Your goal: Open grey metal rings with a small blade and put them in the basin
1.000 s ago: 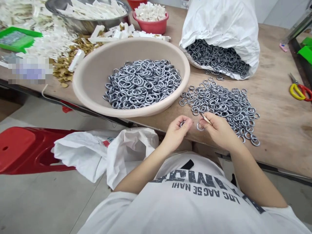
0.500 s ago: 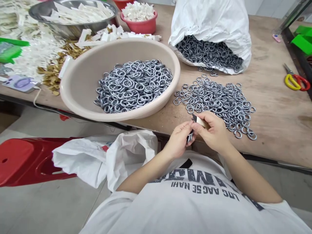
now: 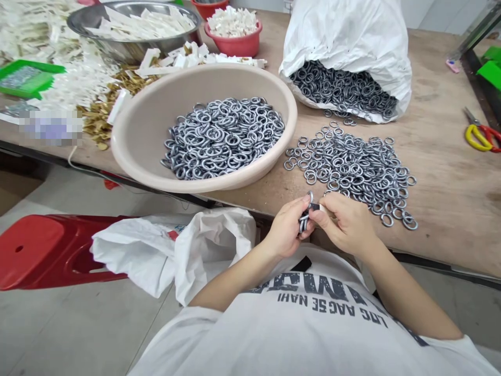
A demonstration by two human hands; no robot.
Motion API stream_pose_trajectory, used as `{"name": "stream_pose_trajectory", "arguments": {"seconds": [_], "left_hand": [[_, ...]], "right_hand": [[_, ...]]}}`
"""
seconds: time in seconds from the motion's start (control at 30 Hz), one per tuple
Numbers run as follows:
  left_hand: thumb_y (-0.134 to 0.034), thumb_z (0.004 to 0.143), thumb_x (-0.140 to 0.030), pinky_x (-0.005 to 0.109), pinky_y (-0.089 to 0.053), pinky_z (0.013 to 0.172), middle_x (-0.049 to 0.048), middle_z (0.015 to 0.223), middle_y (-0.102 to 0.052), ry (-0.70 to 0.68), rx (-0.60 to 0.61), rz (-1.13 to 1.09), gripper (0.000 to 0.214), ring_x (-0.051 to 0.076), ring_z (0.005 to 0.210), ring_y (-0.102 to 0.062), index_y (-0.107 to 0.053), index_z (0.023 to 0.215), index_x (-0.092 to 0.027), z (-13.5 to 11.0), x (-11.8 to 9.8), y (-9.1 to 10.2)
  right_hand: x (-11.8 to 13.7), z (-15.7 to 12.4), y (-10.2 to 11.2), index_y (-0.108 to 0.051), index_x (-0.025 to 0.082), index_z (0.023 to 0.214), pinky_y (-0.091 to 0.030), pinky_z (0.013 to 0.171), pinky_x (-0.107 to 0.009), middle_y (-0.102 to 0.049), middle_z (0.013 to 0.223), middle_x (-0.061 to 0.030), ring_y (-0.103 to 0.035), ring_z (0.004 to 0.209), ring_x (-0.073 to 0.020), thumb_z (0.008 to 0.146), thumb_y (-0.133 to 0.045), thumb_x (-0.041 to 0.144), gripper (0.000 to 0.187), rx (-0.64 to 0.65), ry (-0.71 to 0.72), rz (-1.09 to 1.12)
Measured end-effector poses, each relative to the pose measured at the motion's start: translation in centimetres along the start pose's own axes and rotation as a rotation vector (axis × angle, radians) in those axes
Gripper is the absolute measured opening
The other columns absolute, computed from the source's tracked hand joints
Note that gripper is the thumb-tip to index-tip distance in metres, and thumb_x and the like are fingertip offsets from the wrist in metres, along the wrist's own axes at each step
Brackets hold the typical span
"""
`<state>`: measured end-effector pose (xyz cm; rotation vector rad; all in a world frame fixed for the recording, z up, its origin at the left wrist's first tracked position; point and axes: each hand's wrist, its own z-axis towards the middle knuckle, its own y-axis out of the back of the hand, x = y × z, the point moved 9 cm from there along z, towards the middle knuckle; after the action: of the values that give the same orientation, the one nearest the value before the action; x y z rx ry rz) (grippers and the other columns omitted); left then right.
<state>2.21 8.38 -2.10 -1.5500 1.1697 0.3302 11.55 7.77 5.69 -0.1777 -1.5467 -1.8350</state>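
My left hand (image 3: pixel 287 230) is closed around several grey rings (image 3: pixel 303 223), with one ring held upright between thumb and finger. Close beside it, my right hand (image 3: pixel 348 222) grips a small knife (image 3: pixel 315 207) with a dark slanted blade and a pale handle, mostly covered by the fingers. The blade is at the held ring; whether it touches cannot be made out. Both hands are just over the table's front edge. Beyond them lies a loose pile of grey rings (image 3: pixel 352 169). To the left, a large beige basin (image 3: pixel 136 156) holds many similar rings.
A white sack (image 3: pixel 348 36) spills rings at the back. Scissors (image 3: pixel 479 137) lie on the right. Behind the basin are a steel bowl (image 3: pixel 135 51) and a red bowl (image 3: pixel 238 46) of white pieces. A red stool (image 3: pixel 33 250) and white bags (image 3: pixel 213 250) are below the table.
The knife has tilted down, so less of its handle shows. A ring now stands up at my left fingertips. The view has shifted slightly left.
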Motion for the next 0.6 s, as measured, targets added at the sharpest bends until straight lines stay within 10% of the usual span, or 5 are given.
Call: {"name": "stream_pose_trajectory", "arguments": {"seconds": [0.3,0.47,0.6], "left_hand": [[-0.065,0.083,-0.046,0.018,-0.022,0.038,-0.0051,0.052,-0.043,0.004,0.050,0.057,0.037,0.005,0.042,-0.035,-0.048,0.068,-0.017,-0.2,-0.2,0.2],[-0.063,0.086,-0.043,0.020,-0.023,0.039,-0.0031,0.052,-0.045,0.115,0.217,0.145,0.037,0.005,0.042,-0.037,-0.053,0.065,-0.015,-1.4,1.8,-0.8],[-0.063,0.086,-0.042,0.019,-0.022,0.040,-0.0031,0.053,-0.047,0.063,0.129,0.110,0.033,0.005,0.042,-0.038,-0.057,0.069,-0.014,-1.0,0.7,0.8]], "right_hand": [[-0.1,0.2,-0.8,-0.053,0.021,0.071,-0.030,0.062,-0.028,-0.055,0.069,0.0002,-0.049,0.067,-0.0139,0.100,-0.046,0.044,0.038,0.049,-0.040,0.141],[-5.4,0.6,0.5,-0.054,0.021,0.072,-0.029,0.060,-0.028,-0.051,0.064,0.0023,-0.046,0.061,-0.0138,0.099,-0.046,0.049,0.039,-0.167,-0.269,0.079],[-7.4,0.5,0.1,-0.063,0.022,0.090,-0.030,0.061,-0.028,-0.063,0.083,-0.0013,-0.056,0.074,-0.0179,0.092,-0.057,0.056,0.034,-0.082,-0.302,-0.166]]}}
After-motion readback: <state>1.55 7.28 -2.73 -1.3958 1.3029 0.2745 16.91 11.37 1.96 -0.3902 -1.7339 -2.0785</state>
